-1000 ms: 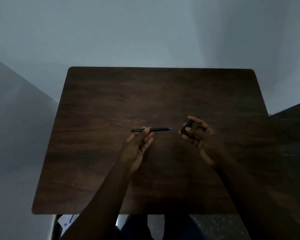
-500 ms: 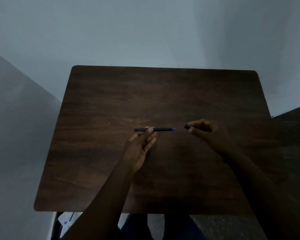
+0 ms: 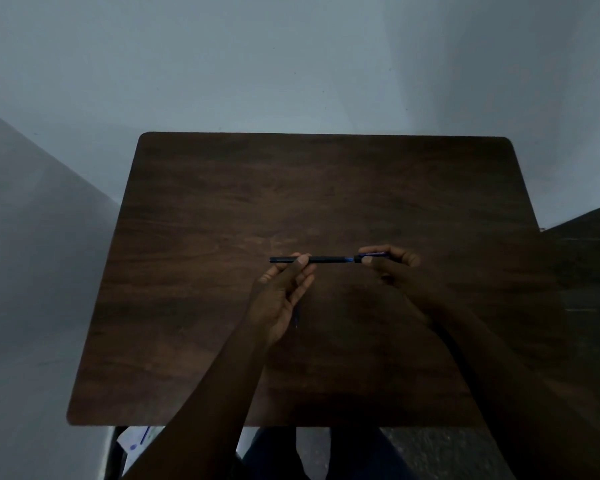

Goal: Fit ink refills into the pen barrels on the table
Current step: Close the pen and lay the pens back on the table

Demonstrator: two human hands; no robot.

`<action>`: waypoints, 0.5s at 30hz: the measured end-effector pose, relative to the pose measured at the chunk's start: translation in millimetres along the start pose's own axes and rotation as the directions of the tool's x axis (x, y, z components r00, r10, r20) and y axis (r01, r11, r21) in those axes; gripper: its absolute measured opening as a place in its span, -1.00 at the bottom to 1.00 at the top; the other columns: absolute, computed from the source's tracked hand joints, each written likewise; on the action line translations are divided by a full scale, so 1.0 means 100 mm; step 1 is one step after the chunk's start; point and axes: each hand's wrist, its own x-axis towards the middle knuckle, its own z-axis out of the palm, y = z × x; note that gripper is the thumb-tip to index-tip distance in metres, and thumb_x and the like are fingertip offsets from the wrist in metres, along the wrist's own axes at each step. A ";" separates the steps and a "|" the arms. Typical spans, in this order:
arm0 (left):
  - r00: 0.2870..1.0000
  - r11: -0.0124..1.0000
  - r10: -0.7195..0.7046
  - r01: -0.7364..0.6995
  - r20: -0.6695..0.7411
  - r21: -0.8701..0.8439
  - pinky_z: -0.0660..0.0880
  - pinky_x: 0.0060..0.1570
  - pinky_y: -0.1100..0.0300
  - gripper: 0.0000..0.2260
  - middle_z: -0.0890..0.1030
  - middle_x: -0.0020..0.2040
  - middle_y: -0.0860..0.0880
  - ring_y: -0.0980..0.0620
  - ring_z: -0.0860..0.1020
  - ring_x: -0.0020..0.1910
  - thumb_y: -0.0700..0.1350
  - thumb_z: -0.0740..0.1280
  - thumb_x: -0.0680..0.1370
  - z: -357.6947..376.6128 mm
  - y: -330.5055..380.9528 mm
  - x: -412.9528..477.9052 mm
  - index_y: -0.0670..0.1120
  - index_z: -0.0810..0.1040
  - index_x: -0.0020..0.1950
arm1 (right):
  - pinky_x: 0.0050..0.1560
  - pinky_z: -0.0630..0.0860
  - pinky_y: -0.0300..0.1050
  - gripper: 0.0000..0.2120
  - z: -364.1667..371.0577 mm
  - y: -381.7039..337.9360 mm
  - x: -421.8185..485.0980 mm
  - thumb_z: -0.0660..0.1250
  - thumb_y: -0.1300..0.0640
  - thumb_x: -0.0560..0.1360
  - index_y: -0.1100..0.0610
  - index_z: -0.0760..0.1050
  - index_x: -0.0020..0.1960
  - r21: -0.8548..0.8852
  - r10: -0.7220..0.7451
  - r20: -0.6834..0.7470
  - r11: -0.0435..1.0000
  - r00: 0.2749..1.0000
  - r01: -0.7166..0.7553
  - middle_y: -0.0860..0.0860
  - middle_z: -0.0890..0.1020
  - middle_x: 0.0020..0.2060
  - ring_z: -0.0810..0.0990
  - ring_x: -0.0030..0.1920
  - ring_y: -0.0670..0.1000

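A dark pen barrel (image 3: 326, 259) lies level above the middle of the table, pinched near its left end by my left hand (image 3: 281, 296). Its right end shows a blue tip. My right hand (image 3: 392, 268) pinches a short dark cap-like piece with a blue edge (image 3: 369, 256), and that piece sits right at the barrel's blue end, in line with it. Whether the two touch I cannot tell. A thin dark stick, maybe a refill (image 3: 297, 315), lies on the wood just under my left palm, mostly hidden.
The dark wooden table (image 3: 222, 209) fills the view, with pale walls behind and to the left. A second dark surface (image 3: 589, 258) adjoins on the right. White paper with blue marks (image 3: 136, 441) lies on the floor below the table's near left corner.
My right hand moved left with the small piece, closing the gap to the barrel's blue end. My left hand kept the barrel level and nearly still.
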 end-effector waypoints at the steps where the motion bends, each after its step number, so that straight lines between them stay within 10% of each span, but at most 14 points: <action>1: 1.000 1.000 0.001 -0.001 0.000 0.001 0.64 -0.10 0.25 -0.86 0.74 -0.08 -0.05 0.08 0.72 -0.08 -0.26 0.39 0.53 0.00 0.00 0.00 -0.15 0.61 0.07 | -0.14 0.59 -0.12 -0.80 0.00 0.01 0.01 0.44 0.22 0.44 0.13 0.66 0.06 0.014 0.004 -0.007 1.000 1.000 -0.004 0.11 0.71 0.00 0.68 -0.04 0.06; 15: 1.000 1.000 -0.001 0.001 0.015 -0.015 0.64 -0.10 0.25 -0.84 0.74 -0.06 -0.07 0.07 0.72 -0.09 -0.28 0.38 0.53 0.07 -0.03 -0.03 -0.17 0.59 0.10 | -0.18 0.60 -0.14 -0.77 0.05 0.06 0.00 0.44 0.21 0.44 0.14 0.65 0.10 0.063 0.011 0.015 0.998 1.000 -0.012 0.15 0.70 0.02 0.69 -0.07 0.07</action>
